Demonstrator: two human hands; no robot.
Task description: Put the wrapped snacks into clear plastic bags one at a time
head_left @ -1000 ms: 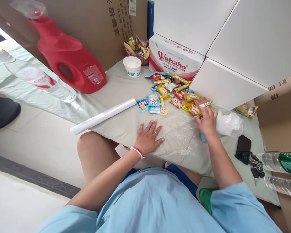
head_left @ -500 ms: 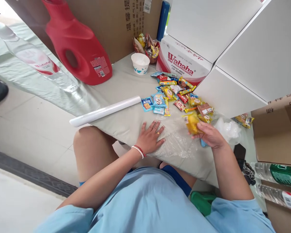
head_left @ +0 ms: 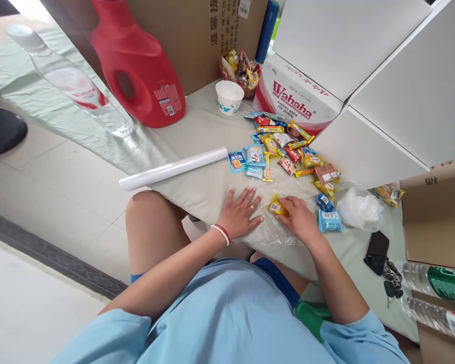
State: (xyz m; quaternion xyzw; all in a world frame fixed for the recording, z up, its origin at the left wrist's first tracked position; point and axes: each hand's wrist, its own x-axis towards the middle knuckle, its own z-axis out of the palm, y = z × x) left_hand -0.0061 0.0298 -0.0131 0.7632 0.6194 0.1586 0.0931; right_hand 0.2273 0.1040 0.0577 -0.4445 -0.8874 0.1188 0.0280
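My left hand (head_left: pixel 239 213) lies flat with fingers spread at the edge of a clear plastic sheet (head_left: pixel 278 231) on the cloth-covered table. To its right, my right hand (head_left: pixel 298 216) grips a yellow snack packet (head_left: pixel 276 205) low over the sheet. Beyond both hands spreads a loose pile of wrapped snacks (head_left: pixel 284 139) in several colours. Light blue packets (head_left: pixel 255 155) lie at the pile's left side. Right of my right hand sit a dark blue packet (head_left: pixel 324 202) and a light blue one (head_left: pixel 329 221).
A white roll (head_left: pixel 174 168) lies left of the pile. Behind stand a paper cup (head_left: pixel 229 97), a red jug (head_left: pixel 144 76), a water bottle (head_left: pixel 72 83) and a Wahaha box (head_left: pixel 293 101). At right are crumpled clear plastic (head_left: pixel 360 208), a black phone (head_left: pixel 376 252), keys (head_left: pixel 393 278) and bottles (head_left: pixel 445 283).
My right hand has carried the yellow packet left and down toward the plastic sheet, nearer my left hand. The left hand stays flat. The whole view has shifted slightly.
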